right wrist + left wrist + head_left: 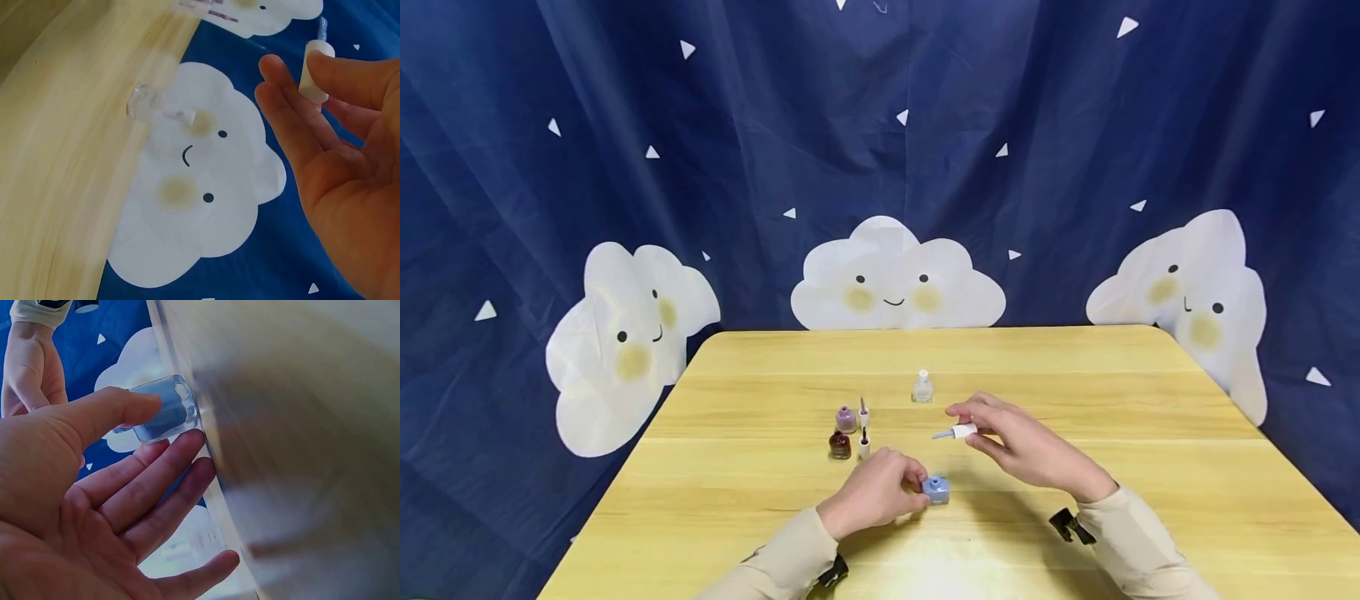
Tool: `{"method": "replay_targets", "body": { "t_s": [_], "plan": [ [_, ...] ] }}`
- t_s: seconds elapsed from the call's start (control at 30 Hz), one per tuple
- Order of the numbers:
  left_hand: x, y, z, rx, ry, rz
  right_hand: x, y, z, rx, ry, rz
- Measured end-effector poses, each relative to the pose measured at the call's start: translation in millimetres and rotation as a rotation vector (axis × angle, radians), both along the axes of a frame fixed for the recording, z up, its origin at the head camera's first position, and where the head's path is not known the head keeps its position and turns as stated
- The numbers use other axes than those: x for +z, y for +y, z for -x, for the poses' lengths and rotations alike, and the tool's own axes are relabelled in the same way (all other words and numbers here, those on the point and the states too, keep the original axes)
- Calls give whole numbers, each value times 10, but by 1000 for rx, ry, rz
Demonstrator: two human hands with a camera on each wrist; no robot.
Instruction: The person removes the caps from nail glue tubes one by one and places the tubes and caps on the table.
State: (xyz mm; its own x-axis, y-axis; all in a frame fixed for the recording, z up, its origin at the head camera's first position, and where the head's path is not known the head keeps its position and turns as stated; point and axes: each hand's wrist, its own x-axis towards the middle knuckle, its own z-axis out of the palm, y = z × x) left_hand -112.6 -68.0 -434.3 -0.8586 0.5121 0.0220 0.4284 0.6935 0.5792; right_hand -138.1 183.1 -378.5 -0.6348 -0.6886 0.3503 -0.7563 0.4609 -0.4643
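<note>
My left hand (883, 492) pinches a blue nail polish bottle (937, 490), uncapped, at the table surface. The left wrist view shows the thumb on one face of the blue bottle (164, 409) and fingertips at its other side. Up and to the right, my right hand (1022, 442) holds a white nail polish cap (965, 430) between thumb and fingers. Its blue-coated brush (943, 435) points left, above the table. In the right wrist view the white cap (316, 72) has its brush pointing up.
Left of centre stand an open lilac bottle (846, 419) and an open dark red bottle (839, 445). Beside them two white caps (865, 447) stand with brushes upward. A clear bottle (922, 387) with its white cap on stands farther back on the wooden table (760, 500).
</note>
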Motion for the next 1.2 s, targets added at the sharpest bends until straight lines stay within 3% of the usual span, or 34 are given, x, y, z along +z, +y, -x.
{"method": "replay_targets", "body": {
  "t_s": [0.23, 0.47, 0.67, 0.97, 1.2],
  "plan": [
    [24, -257, -83, 30, -6, -24, -105, -135, -9, -52, -19, 25],
    [27, -582, -142, 80, 9, -17, -205, -275, -29, -139, -137, 61],
    [19, -833, -127, 127, 36, -3, -287, -481, -1, -131, -259, 53],
    [17, -1124, -88, 198, 58, -7, -422, -965, 106, -99, -298, -2],
    [19, -1242, -55, 241, 47, -18, -492, -1240, 75, -121, -357, -5]
  ]
}}
